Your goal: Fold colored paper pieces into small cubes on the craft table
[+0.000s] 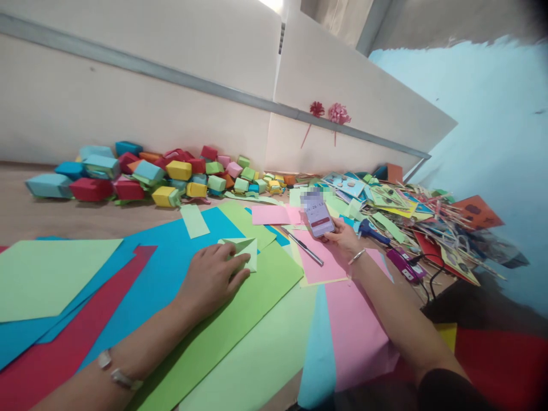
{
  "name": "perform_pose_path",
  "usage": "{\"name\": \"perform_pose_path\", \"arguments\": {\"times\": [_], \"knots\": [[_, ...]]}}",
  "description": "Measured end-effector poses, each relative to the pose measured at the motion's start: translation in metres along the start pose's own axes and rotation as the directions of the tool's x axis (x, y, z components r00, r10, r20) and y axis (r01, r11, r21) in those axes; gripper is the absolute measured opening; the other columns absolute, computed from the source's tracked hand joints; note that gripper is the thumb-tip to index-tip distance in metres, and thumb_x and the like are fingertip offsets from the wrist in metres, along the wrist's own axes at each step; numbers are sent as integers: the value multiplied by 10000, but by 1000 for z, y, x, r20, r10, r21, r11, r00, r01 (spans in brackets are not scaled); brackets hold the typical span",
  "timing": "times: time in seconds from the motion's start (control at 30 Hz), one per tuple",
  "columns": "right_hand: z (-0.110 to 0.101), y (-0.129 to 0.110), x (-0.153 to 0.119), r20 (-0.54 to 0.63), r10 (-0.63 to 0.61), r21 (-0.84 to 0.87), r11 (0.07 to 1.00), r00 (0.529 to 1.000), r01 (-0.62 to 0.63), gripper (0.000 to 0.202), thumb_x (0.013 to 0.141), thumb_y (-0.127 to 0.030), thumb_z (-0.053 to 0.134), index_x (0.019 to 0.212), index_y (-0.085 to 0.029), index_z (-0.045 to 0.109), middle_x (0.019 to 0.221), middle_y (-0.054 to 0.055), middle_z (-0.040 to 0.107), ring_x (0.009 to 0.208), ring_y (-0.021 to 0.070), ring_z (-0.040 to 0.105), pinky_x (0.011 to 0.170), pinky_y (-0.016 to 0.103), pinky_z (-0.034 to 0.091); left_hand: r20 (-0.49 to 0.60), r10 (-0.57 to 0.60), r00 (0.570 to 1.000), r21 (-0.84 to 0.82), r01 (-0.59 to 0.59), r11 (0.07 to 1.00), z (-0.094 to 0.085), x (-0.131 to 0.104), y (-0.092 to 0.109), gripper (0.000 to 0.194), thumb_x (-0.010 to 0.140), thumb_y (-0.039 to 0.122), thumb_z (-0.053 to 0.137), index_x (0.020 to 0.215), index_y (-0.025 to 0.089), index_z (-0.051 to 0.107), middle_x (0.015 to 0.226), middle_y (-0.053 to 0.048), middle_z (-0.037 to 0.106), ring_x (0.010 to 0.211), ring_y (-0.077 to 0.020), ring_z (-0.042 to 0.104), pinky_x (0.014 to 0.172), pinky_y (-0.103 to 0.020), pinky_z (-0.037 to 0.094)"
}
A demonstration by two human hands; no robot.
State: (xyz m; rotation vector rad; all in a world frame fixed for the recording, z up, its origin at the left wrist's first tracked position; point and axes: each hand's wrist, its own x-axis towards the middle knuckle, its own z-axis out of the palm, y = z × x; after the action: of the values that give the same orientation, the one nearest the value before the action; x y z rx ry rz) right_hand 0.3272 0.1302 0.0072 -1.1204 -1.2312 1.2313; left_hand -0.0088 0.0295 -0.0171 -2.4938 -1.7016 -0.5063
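Observation:
My left hand (216,274) lies with its fingers spread on a small folded pale green paper (252,254), pressing it onto a bright green sheet (257,294). In my right hand (342,237) is a phone (317,214), gripped at its lower end, with its lit screen showing digits and a red button. Between the hands a metallic cutter or pen (303,246) rests on pink paper (319,257). A pale green strip (194,221) sits beyond my left hand.
Many coloured paper boxes (92,189) line the wall at the left. At the right are a blue glue gun (372,231), a purple power strip (405,265) with black cables, and a heap of sticks and paper cards (454,257). Large coloured sheets (55,274) cover the left side.

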Motion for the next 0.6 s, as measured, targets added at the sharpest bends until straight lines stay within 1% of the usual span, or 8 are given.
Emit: {"name": "perform_pose_path", "arguments": {"times": [0.3, 0.4, 0.6], "knots": [[-1, 0, -1, -10, -4, -11, 1000, 1000, 4, 518, 495, -88, 785, 1002, -180, 733, 763, 25, 722, 617, 168, 636, 594, 297, 496, -6, 2, 1000, -3, -2, 1000, 2, 0, -1, 364, 958, 399, 475, 1154, 260, 748, 1111, -120, 694, 1044, -339, 631, 856, -485, 490], [-1, 1, -1, -11, -8, -16, 1000, 1000, 8, 523, 500, -102, 791, 1015, -178, 735, 776, 29, 722, 624, 165, 627, 606, 306, 502, -18, 4, 1000, -5, -4, 1000, 1, -1, -1, 366, 958, 395, 471, 1145, 257, 753, 1102, -123, 694, 1039, -342, 633, 848, -484, 493], [-2, 2, 0, -17, -10, -20, 1000, 1000, 10, 519, 497, -102, 789, 1007, -183, 742, 785, 32, 722, 626, 167, 618, 613, 317, 502, -7, 8, 1000, 3, -8, 1000, 0, 0, 0, 371, 961, 389, 461, 1149, 255, 751, 1108, -127, 697, 1038, -342, 630, 846, -484, 491]]}}
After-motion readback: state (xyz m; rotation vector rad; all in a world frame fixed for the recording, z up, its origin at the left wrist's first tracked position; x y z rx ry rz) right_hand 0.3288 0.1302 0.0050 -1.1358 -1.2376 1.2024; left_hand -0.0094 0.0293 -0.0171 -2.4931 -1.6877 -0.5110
